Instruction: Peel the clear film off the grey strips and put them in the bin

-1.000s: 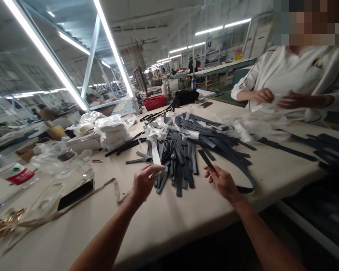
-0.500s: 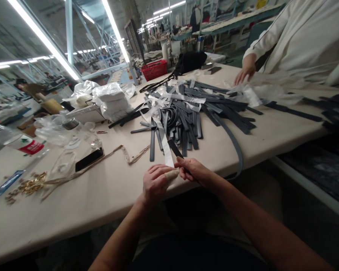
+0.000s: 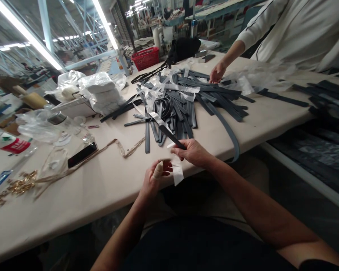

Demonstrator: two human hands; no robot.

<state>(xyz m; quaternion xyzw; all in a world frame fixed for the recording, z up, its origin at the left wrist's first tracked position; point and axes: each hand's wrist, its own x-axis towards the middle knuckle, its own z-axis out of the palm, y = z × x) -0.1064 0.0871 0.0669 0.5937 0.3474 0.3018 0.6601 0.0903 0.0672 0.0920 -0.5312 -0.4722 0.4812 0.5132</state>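
Note:
My right hand (image 3: 193, 152) grips the end of a dark grey strap (image 3: 171, 136), which slants up and away toward the pile. A white paper-like strip (image 3: 177, 171) hangs down under the right fingers over the table edge. Beside that strip, my left hand (image 3: 154, 175) is open, fingers loosely curled and thumb raised in a beige wrap; whether its fingertips touch the strip I cannot tell. Just beyond both hands lies a tangled pile of grey straps (image 3: 183, 113) with white strips among them.
A co-worker's hand (image 3: 218, 72) reaches into the pile's far side. On the left are a black phone (image 3: 82, 154), a beige cord (image 3: 109, 145), gold metal pieces (image 3: 24, 182), a glass bottle (image 3: 70, 126) and white plastic packs (image 3: 101, 92). A red basket (image 3: 145, 58) stands behind.
My left hand has come away from my right and opened. The strap in my right hand has lifted, and the white strip now hangs below it. The co-worker's hand moved left to the pile.

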